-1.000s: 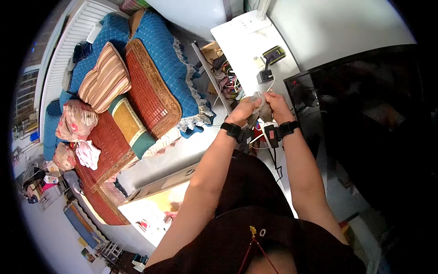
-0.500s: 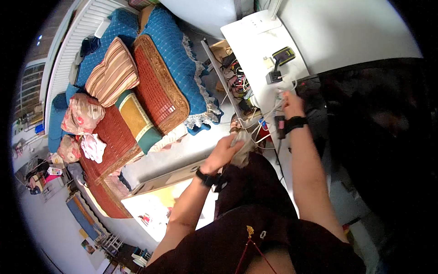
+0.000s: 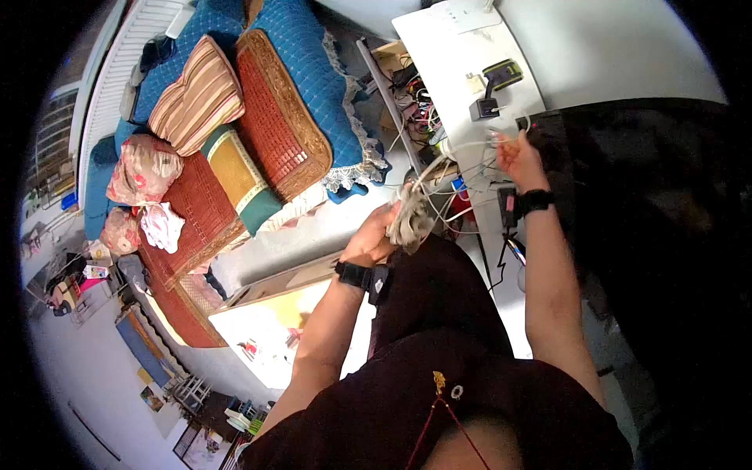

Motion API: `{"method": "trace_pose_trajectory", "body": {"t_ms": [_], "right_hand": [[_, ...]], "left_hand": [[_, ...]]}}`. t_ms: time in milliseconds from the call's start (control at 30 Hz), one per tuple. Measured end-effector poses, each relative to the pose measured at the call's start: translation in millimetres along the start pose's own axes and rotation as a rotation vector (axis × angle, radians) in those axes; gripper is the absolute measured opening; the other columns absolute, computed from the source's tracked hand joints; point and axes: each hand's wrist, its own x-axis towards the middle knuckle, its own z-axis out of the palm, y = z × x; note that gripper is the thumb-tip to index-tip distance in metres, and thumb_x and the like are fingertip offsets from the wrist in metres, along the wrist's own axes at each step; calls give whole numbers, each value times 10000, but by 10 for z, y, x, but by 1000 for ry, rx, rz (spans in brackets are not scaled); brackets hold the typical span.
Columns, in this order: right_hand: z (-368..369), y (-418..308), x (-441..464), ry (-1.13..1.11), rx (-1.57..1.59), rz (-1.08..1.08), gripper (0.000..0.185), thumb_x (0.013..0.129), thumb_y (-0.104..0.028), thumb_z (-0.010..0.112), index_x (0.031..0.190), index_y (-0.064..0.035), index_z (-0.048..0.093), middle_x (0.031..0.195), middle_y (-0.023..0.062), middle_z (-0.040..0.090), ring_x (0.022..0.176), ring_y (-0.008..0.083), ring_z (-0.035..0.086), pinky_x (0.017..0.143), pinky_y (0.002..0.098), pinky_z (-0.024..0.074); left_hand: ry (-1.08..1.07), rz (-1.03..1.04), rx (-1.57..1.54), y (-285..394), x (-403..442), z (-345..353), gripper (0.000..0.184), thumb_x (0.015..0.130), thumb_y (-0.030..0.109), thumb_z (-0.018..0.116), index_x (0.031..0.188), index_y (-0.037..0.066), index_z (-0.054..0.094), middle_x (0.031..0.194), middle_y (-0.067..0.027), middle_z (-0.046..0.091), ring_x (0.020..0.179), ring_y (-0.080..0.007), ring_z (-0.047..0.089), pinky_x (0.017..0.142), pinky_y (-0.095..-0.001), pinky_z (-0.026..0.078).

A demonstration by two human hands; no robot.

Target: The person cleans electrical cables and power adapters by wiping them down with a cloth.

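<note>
My left hand (image 3: pixel 374 235) grips a crumpled, greyish cloth (image 3: pixel 410 225) in front of my leg (image 3: pixel 442 294); my right hand (image 3: pixel 520 162), arm stretched farther forward beside the bench (image 3: pixel 446 63), pinches a white cable (image 3: pixel 470 144) that slants back toward the cloth

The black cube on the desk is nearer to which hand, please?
Right: the right hand is close below the black cube in view; the left hand farther, lower left.

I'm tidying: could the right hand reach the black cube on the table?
Probably yes: nothing bulky separates the right hand from the cube, though that hand seems to hold white cable.
</note>
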Motion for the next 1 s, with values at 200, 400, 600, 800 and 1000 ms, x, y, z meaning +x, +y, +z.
{"method": "trace_pose_trajectory", "body": {"t_ms": [200, 400, 600, 800, 1000], "right_hand": [[-87, 471, -660, -114, -87, 135, 556, 908, -498, 349, 1015, 1, 570, 850, 75, 627, 698, 122, 576, 545, 215, 422], [-85, 1152, -856, -230, -645, -173, 199, 806, -200, 572, 805, -13, 637, 790, 62, 640, 688, 160, 600, 574, 272, 445], [218, 1024, -595, 53, -1147, -905, 154, 710, -53, 572, 853, -42, 629, 731, 123, 608, 721, 325, 573, 658, 386, 453], [478, 1080, -448, -195, -1688, -737, 142, 725, -82, 540, 822, -62, 641, 812, 130, 590, 793, 321, 559, 692, 413, 454], [288, 1009, -259, -10, -774, -807, 177, 732, -25, 571, 891, -53, 641, 848, 100, 632, 778, 251, 605, 687, 322, 469]], "left_hand": [[-37, 50, -483, -112, 427, -106, 376, 884, 242, 500, 1193, 39, 432, 1101, -148, 539, 987, -292, 547, 865, -474, 467], [151, 218, -520, 146, 281, 240, 260, 906, 154, 406, 1114, 19, 485, 992, -123, 556, 837, -246, 534, 883, -448, 423], [221, 315, -614, 136, 358, -34, 268, 900, 153, 403, 1120, 34, 500, 1061, -133, 550, 942, -278, 529, 860, -421, 433], [284, 354, -613, 115, 269, 18, 294, 933, 203, 351, 1138, 69, 513, 1100, -103, 563, 973, -249, 533, 898, -411, 421], [314, 373, -586, 51, 275, -323, 339, 942, 275, 342, 1192, 84, 468, 1169, -106, 523, 1019, -308, 498, 870, -474, 428]]}}
